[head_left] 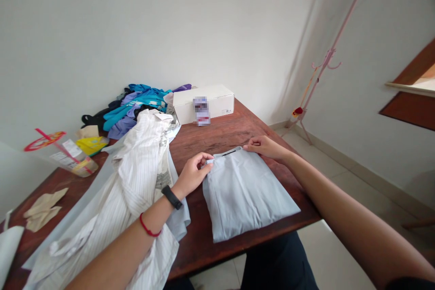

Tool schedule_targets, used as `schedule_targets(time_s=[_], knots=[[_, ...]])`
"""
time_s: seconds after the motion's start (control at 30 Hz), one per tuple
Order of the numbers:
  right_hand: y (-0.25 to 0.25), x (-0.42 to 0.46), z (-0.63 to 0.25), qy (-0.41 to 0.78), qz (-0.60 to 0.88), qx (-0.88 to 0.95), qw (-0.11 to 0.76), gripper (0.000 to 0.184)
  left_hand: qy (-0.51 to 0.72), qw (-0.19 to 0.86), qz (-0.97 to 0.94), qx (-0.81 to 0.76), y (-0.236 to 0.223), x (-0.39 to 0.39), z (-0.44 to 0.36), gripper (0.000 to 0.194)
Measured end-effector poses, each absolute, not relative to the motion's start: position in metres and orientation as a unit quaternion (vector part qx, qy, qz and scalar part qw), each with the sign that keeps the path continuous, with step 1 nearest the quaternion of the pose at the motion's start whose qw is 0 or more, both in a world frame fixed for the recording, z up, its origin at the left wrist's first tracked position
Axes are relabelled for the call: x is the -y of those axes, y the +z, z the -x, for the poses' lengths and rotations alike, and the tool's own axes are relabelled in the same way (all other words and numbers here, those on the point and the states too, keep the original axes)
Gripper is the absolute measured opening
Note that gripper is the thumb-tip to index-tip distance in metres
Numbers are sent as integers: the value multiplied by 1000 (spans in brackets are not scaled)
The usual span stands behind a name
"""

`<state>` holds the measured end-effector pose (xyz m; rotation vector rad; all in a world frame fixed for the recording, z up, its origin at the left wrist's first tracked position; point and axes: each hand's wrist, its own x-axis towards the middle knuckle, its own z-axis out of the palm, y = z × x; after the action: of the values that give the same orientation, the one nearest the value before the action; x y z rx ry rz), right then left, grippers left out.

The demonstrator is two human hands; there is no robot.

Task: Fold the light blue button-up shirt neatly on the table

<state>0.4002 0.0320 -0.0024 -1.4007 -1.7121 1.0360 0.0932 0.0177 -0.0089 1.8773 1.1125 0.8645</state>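
Note:
A light grey-blue garment, folded into a flat block, lies near the front edge of the wooden table. At its far left corner my left hand pinches the cloth between thumb and fingers. My right hand has its fingers curled closed on the far right corner of the same garment. Between the two hands a dark strip shows at the far edge, perhaps a collar label. Just left of my left forearm lies a loose white striped shirt, spread over more pale blue cloth.
On the wooden table a white box stands at the back. Left of it is a heap of blue, purple and black clothes. A plastic cup with a straw and tan cloth lie far left. A pink coat stand rises at right.

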Motion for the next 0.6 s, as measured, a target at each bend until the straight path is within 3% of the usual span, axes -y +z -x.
schedule_targets(time_s=[0.13, 0.23, 0.47, 0.6], knots=[[-2, -31, -399, 414, 531, 654, 346, 57, 383, 473, -668, -427, -7, -17, -94, 24], [-10, -34, -400, 392, 543, 671, 317, 54, 388, 483, -660, -426, -8, -17, -93, 21], [-28, -47, -408, 311, 572, 693, 309, 39, 316, 268, -789, -454, -11, -13, -92, 21], [-29, -48, -410, 306, 564, 704, 305, 37, 276, 213, -816, -461, -12, -10, -92, 21]])
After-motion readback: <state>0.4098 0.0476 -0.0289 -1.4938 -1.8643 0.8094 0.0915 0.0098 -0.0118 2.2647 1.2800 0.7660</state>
